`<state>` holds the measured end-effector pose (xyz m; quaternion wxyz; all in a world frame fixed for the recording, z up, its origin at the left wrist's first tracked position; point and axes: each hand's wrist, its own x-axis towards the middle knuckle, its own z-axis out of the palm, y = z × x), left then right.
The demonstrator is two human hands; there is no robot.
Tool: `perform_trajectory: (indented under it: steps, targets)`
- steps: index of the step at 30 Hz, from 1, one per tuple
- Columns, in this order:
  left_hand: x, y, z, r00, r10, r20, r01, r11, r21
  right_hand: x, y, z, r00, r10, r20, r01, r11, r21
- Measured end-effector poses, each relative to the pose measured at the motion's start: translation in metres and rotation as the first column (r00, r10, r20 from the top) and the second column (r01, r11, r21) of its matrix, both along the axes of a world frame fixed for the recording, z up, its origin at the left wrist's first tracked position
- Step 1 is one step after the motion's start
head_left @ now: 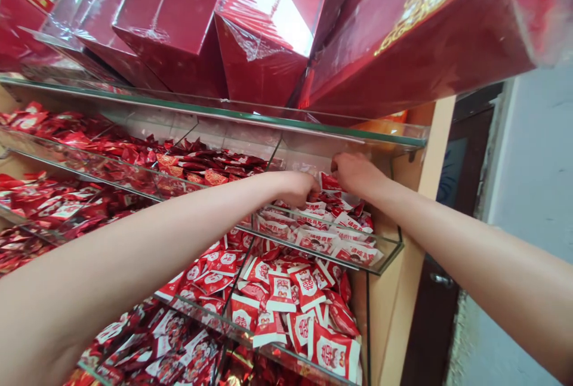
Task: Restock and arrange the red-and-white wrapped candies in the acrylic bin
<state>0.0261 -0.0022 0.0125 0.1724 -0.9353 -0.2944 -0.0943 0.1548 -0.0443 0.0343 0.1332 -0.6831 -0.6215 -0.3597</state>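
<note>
Both my hands reach into the right-hand compartment of the upper glass bin row. My left hand (303, 188) is closed, its fingers curled down over the packets; whatever they grip is hidden. Opposite it, at the back of the same compartment, my right hand (357, 175) is bent at the wrist with fingers drawn together, and their contents cannot be made out. A small red wrapped packet (330, 182) shows between the two hands. In front of them stand rows of red-and-white candy packets (316, 238) with printed characters, upright behind the glass front (322, 258).
Large red boxes (264, 10) in clear film rest on a glass shelf (215, 109) just above my hands. More bins of red packets (307, 284) lie below and to the left. A wooden side panel (398, 308) and a dark door (441, 314) stand at right.
</note>
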Motion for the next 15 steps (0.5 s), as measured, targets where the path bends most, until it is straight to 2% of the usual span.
perform_trajectory:
  steps: [2,4,6,8,10,11,13,15]
  targets:
    - [-0.005,0.0,0.004,1.0,-0.02,0.013,0.021,0.999,-0.04,0.0,0.003,-0.004,0.998,0.061,-0.014,-0.061,0.995,-0.074]
    - [-0.01,0.0,0.008,0.999,-0.004,0.04,0.007,0.998,-0.063,0.0,0.003,-0.006,0.991,0.127,-0.027,-0.13,0.962,-0.24]
    - [-0.014,0.002,0.01,0.993,0.012,0.117,-0.016,0.999,0.029,-0.001,-0.001,-0.005,0.988,0.148,-0.032,-0.15,0.93,-0.335]
    - [-0.014,0.005,0.009,0.978,-0.055,0.199,0.016,0.981,0.192,-0.003,-0.006,-0.003,0.998,0.065,-0.012,-0.065,0.934,-0.352]
    - [-0.008,0.008,0.006,0.966,-0.168,0.198,0.111,0.956,0.27,-0.006,-0.009,-0.002,0.999,-0.05,0.008,0.048,0.889,-0.456]
    - [-0.004,0.009,0.004,0.966,-0.194,0.168,0.148,0.957,0.25,-0.007,-0.01,-0.002,0.996,-0.087,0.02,0.084,0.845,-0.529]
    - [0.004,0.011,0.002,0.984,-0.155,0.091,0.143,0.982,0.126,-0.009,-0.008,-0.005,0.994,-0.104,0.037,0.105,0.775,-0.623]
    - [0.011,0.013,0.002,0.996,-0.08,0.028,0.08,0.997,-0.003,-0.009,-0.002,-0.007,0.996,-0.071,0.056,0.091,0.77,-0.631]
